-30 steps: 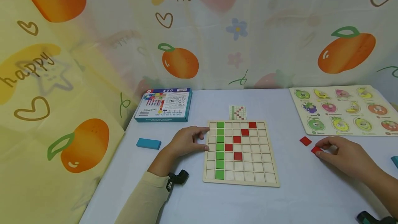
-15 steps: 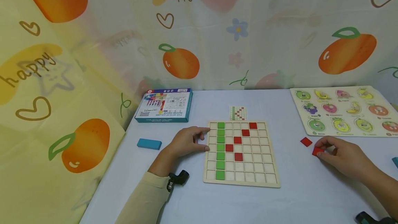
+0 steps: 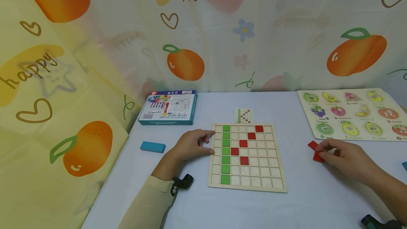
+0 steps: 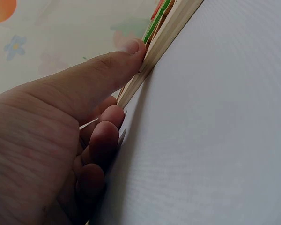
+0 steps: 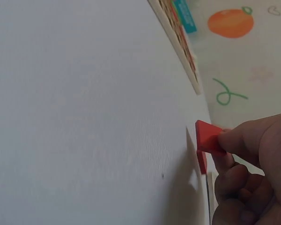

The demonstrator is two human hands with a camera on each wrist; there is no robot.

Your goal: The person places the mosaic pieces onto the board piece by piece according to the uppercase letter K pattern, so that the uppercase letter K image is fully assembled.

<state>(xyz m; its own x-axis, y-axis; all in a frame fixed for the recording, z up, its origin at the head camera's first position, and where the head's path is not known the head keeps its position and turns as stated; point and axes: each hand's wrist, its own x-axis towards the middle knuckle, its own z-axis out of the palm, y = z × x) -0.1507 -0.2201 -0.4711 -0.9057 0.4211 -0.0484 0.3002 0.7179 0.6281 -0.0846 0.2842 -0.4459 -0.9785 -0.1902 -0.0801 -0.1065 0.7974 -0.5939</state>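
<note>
A wooden grid board (image 3: pixel 274 183) lies flat on the white table, with a full column of green tiles (image 3: pixel 225 151) and several red tiles (image 3: pixel 243 143) in a bent diagonal. My left hand (image 3: pixel 208 142) rests against the board's left edge, thumb and forefinger touching the rim; in the left wrist view the thumb (image 4: pixel 126 54) presses the board's side (image 4: pixel 173 23). Right of the board, my right hand (image 3: pixel 321 152) pinches a red tile (image 3: pixel 317 156) between thumb and fingers, tilted just above the table (image 5: pixel 207 137). A second loose red tile (image 3: pixel 312 145) lies right beside it.
A small pattern card (image 3: pixel 243 115) lies behind the board. A blue box (image 3: pixel 168 107) and a blue block (image 3: pixel 152 147) sit at the left. A fruit peg puzzle (image 3: pixel 353 114) fills the back right. A fruit-print cloth hangs behind and at the left.
My right hand has lifted the red tile off the table and shifted it slightly left, close to the other loose red tile. The left hand has stayed put.
</note>
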